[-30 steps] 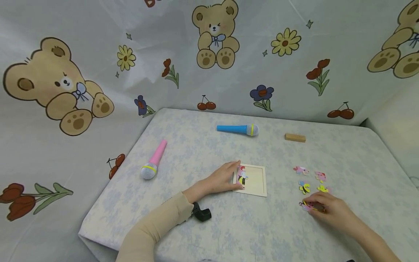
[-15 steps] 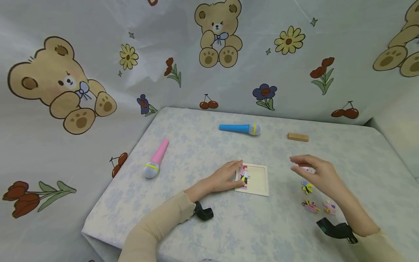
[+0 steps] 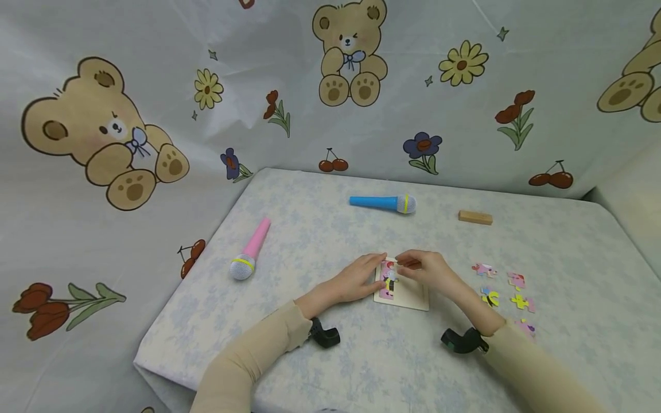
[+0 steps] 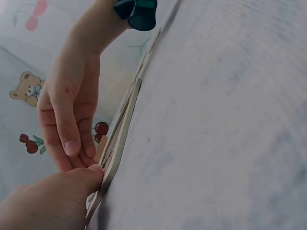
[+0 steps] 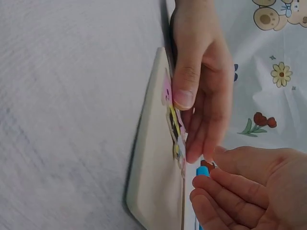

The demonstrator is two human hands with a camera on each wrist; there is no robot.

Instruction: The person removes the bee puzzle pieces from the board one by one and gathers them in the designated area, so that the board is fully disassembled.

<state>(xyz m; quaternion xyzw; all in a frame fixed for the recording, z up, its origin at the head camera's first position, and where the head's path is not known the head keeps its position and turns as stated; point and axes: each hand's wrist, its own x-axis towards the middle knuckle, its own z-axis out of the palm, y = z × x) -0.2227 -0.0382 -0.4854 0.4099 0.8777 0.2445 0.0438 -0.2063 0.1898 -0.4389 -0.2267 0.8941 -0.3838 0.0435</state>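
On the cloth [image 3: 310,229] lies the puzzle tray [image 3: 411,293], my left hand [image 3: 351,281] along its left edge with fingers relaxed. Over it hangs my right hand [image 3: 430,272], fingers loosely bent.

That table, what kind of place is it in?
Probably a play area: there's a long pink toy microphone, small yellow and pink puzzle pieces, and a white teddy-printed sheet behind.

A pink microphone [image 3: 253,248] and a blue microphone [image 3: 382,203] lay left of a wooden block [image 3: 475,217], before a bear-print backdrop [image 3: 289,46].
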